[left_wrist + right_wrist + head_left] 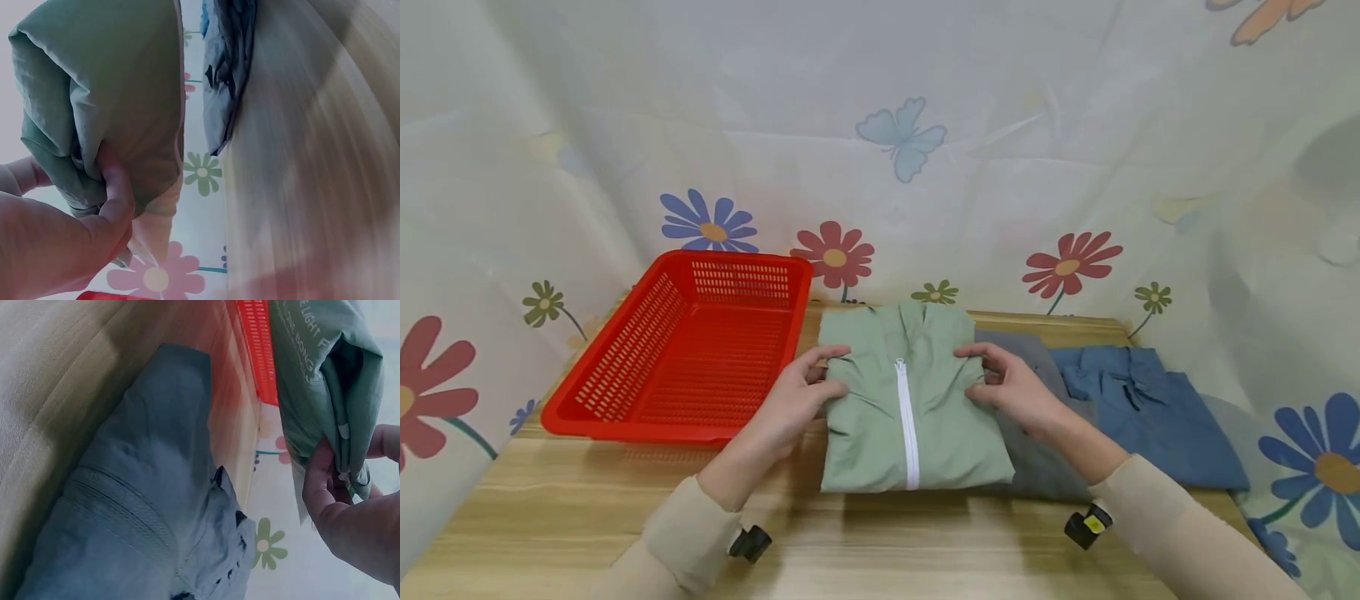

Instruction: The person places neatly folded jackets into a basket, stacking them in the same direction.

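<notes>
A folded light green jacket (pixel 868 417) with a white zipper (pixel 907 421) down its middle is held above the wooden table. My left hand (pixel 797 396) grips its left edge, thumb on top and fingers curled at the side. The opposite edge is gripped by my right hand (pixel 1018 392). In the left wrist view, the jacket's folded layers (pixel 94 106) are pinched by the left fingers. Pale lettering shows on the jacket's underside (pixel 306 356) in the right wrist view, where right fingers pinch the stacked folds.
A red plastic basket (pixel 677 432) with slotted walls stands to the left on the table (pixel 722 517). Right of the jacket lies a folded grey garment (pixel 1048 467), partly covered by it in this view. A folded blue garment (pixel 1172 425) lies farther right. A flower-print curtain (pixel 1000 167) hangs behind.
</notes>
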Demonstrator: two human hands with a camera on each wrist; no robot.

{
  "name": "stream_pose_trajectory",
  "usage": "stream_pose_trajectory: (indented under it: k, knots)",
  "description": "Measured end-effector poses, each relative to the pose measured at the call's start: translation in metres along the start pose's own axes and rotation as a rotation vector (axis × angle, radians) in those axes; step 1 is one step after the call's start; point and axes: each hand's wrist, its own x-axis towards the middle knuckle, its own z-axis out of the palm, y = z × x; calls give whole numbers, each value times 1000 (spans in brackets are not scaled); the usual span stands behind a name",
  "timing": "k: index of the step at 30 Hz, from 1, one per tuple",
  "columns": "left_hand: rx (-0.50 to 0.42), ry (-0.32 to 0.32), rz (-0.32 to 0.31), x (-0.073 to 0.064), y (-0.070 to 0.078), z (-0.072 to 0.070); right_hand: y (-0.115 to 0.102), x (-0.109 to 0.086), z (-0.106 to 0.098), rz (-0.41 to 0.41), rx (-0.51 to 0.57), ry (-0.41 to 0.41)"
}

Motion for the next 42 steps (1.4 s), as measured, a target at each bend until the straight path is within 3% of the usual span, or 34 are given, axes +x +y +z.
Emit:
stream_pose_trajectory:
  k: [7, 17, 25, 36, 42]
  knots:
    - [38, -29, -30, 0, 11, -13, -14, -1, 3, -1, -29, 49]
    - [76, -50, -64, -6, 17, -32, -35, 2, 13, 8, 12, 3]
    - [93, -104, -85, -10, 33, -49, -51, 9, 23, -1, 23, 15]
    - [147, -119, -66, -7, 54, -85, -76, 30, 44, -29, 44, 14]
    - [183, -108, -63, -3, 59, -115, -93, 42, 60, -59, 31, 3]
